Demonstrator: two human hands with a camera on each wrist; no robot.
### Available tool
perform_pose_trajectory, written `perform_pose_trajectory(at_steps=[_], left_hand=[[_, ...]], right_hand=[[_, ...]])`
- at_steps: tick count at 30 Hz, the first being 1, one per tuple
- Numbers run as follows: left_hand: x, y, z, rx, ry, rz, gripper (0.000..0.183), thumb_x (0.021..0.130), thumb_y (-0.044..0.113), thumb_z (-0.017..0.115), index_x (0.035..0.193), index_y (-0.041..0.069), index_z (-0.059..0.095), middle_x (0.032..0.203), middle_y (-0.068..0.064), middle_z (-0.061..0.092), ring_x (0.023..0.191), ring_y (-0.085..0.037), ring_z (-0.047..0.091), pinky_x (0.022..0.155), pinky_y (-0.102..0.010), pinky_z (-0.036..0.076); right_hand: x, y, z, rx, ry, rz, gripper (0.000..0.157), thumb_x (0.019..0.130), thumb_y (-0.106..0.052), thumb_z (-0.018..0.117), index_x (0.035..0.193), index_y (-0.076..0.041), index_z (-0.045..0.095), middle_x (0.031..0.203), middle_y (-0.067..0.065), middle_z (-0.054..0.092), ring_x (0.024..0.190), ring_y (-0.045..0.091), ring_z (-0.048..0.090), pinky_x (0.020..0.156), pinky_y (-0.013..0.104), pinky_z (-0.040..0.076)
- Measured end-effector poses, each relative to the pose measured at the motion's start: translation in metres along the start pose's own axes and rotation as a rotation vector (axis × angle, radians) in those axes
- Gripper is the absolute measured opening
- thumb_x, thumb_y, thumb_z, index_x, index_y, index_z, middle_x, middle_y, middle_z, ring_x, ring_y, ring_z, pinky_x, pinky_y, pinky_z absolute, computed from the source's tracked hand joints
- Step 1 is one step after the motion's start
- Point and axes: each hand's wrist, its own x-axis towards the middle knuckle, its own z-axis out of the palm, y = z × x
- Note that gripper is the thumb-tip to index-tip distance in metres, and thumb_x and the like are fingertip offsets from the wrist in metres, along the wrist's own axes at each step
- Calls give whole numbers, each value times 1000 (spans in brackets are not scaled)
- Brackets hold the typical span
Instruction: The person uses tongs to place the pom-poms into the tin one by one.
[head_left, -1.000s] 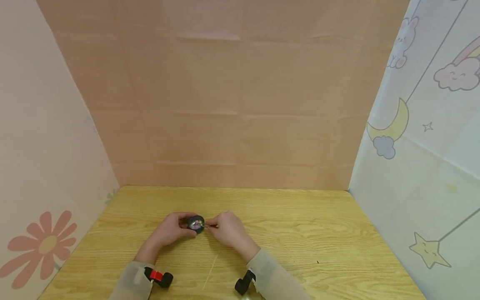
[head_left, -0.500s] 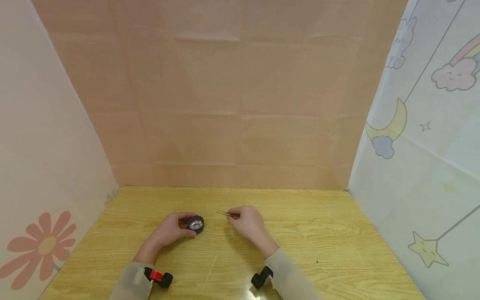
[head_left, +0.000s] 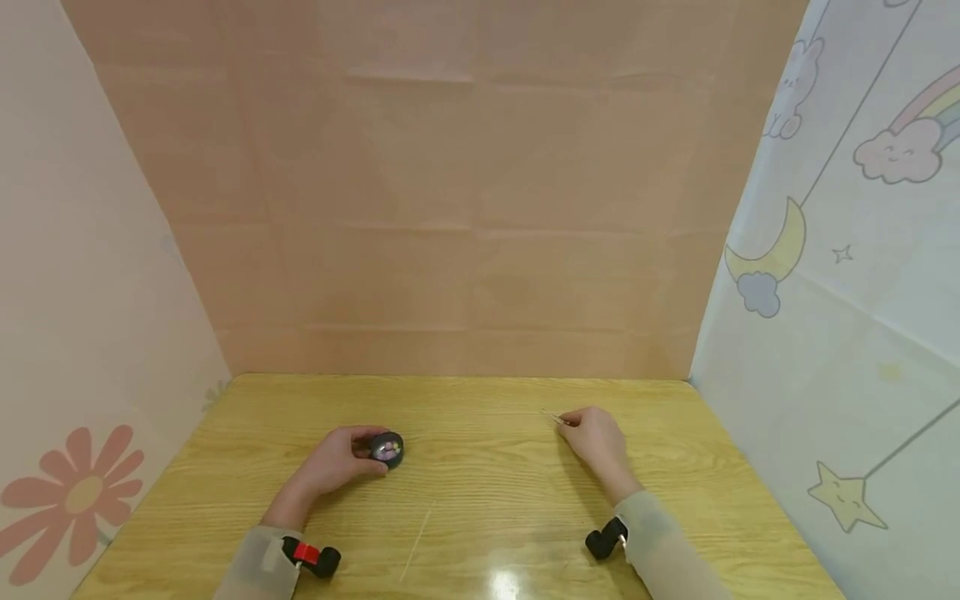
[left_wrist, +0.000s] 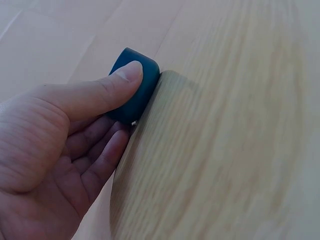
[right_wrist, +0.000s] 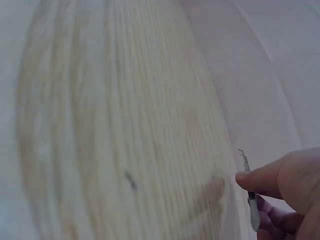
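My left hand point(head_left: 333, 463) holds a small round dark container point(head_left: 387, 450) on the table, left of the middle, with the thumb on the near side. Small pink and yellow pieces show inside it. From the left wrist view the container point(left_wrist: 147, 82) looks dark teal and stands on edge in the picture, the thumb pressed to its wall. On the right side of the table, my right hand point(head_left: 597, 439) pinches a pair of thin metal tweezers point(head_left: 553, 417) between thumb and fingers. Their bent tip point(right_wrist: 242, 152) points away from the hand in the right wrist view.
The wood-grain table point(head_left: 480, 500) ends at a tan backdrop point(head_left: 472, 250). Printed white sheets point(head_left: 847, 358) stand at both sides. A small dark mark point(right_wrist: 131, 181) lies on the tabletop in the right wrist view.
My right hand has drawn back from the container and moved right across the table, still pinching the tweezers. My left hand and the container have stayed in place.
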Motion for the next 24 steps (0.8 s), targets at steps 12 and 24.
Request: perform_pose_trajectory(at_steps=[12,24], left_hand=[[6,1,5,-40,-34,18,67,85,16,94,142,-4,64,132,-18,70,112,-28,71,93,-37,58],[-3,-6,-2,-40,-91,86,84,90,17,89,159,-2,46,146,-26,58,124,-38,65,98,-39,57]], right_hand=[[-6,15,-6,-16,-41,46,23,94,-30,83,113,-17,86,118,12,79,112,40,71,85,58,56],[-10,30,-23,-27,-78,-192,50,104,-43,72,140,-8,72,127,17,72,112,39,69,91,58,56]])
